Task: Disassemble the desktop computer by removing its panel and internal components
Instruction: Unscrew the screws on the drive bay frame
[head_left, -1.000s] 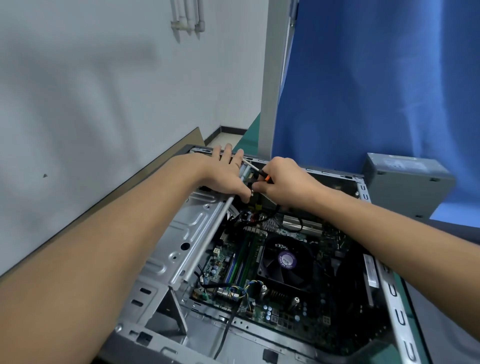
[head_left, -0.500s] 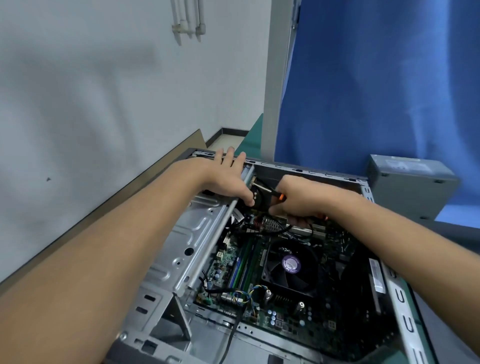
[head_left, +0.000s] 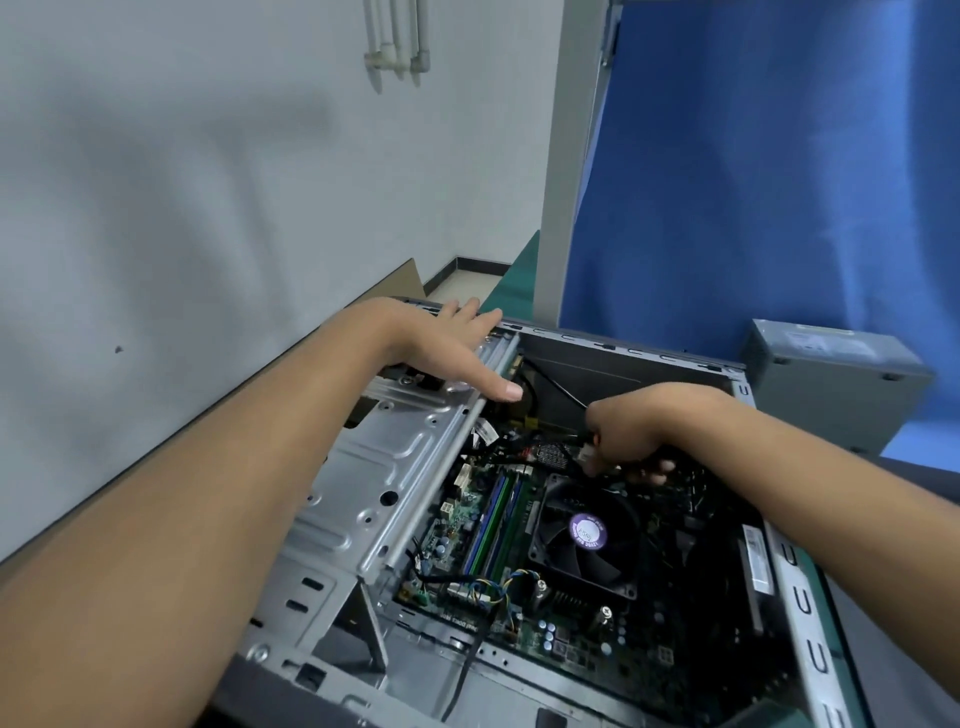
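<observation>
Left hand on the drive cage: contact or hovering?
Touching. Head view: left hand lies flat on the metal drive cage, thumb against its rail, no gap visible.

The fan (head_left: 587, 530) sits in the case (head_left: 800, 587), bracket (head_left: 374, 467) to its left.

We face a pale grey painted wall (head_left: 208, 182) with a small dark mark (head_left: 118, 349) low on its left side, and a cluster of white plastic pipes (head_left: 397, 47) hangs down it near the top. A grey upright post (head_left: 563, 182) stands just beside a blue fabric backdrop (head_left: 779, 182). Below, we see a brown cardboard sheet (head_left: 400, 283) leaning along the wall, near a green tabletop (head_left: 514, 286).
</observation>
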